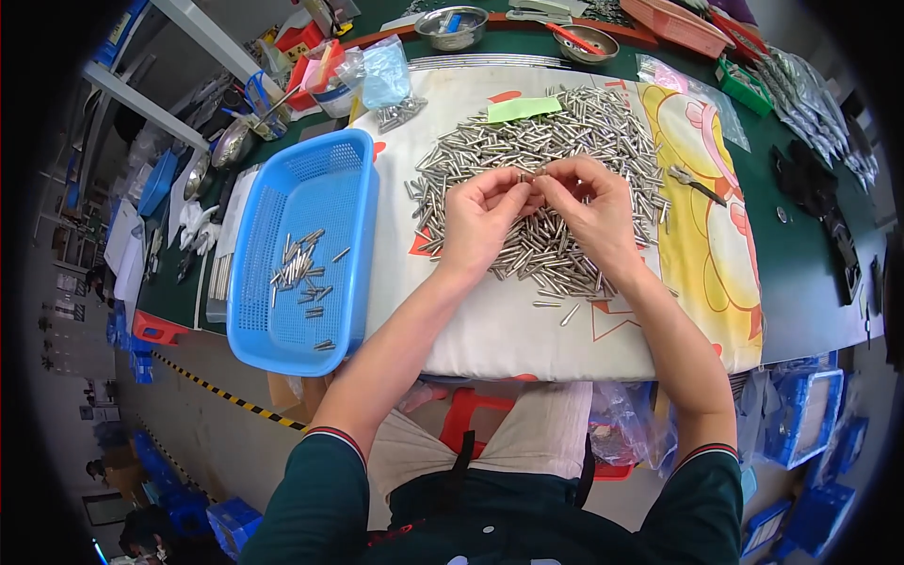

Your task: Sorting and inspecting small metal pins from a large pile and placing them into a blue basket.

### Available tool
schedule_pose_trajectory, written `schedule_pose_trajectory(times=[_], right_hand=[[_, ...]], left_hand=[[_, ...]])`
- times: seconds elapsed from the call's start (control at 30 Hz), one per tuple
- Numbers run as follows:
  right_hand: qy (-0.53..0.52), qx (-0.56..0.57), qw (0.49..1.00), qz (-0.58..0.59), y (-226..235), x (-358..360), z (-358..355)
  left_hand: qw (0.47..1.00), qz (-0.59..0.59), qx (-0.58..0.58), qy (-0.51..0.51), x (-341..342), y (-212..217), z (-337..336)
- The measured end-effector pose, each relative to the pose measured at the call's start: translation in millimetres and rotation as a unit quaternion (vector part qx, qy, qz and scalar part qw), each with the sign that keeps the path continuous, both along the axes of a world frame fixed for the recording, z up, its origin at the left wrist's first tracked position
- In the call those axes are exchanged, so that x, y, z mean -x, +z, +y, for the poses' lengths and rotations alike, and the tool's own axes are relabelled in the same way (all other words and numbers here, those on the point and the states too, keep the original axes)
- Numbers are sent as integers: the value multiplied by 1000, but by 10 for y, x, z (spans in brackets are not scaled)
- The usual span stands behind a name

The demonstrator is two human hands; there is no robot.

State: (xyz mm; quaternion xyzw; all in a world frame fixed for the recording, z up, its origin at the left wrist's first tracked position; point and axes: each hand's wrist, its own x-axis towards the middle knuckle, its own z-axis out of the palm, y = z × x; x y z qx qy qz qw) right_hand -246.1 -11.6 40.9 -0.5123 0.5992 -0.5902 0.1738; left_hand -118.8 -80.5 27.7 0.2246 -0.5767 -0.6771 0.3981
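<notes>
A broad pile of short, shiny metal pins (556,254) with tapered ends is spread on a padded, printed cloth (452,339). Above the middle of this pile, my left hand (482,218) and my right hand (603,215) meet at the fingertips. Both are closed in a pinch, thumbs against fingers. Whatever they hold is small and mostly covered by the fingertips. A blue plastic basket (361,254) stands left of my left forearm, with a small scatter of similar pins (297,268) on its bottom. Across the far part of the pile lies a light green strip (524,109).
Black-handled pliers (699,185) lie at the pile's right edge. A clear bag of pins (401,113) rests beyond the basket. Metal bowls (452,28) stand at the back, and a green bin (744,88) is at the far right. Black gloves (810,179) lie on the right.
</notes>
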Motion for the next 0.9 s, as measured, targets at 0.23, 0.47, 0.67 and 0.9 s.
schedule_pose_trajectory(times=[0.23,0.47,0.67,0.9], right_hand=[[1,-19,1000,16,-84,-23,-40],[-14,17,999,38,-101,-40,-24],[-17,60,996,62,-74,-79,-16],[-15,75,994,80,-50,-79,-2]], left_hand=[[1000,0,-29,10,-11,-17,41],[999,7,12,37,20,-76,47],[997,45,32,53,1,-99,58],[996,58,37,48,-9,-82,59]])
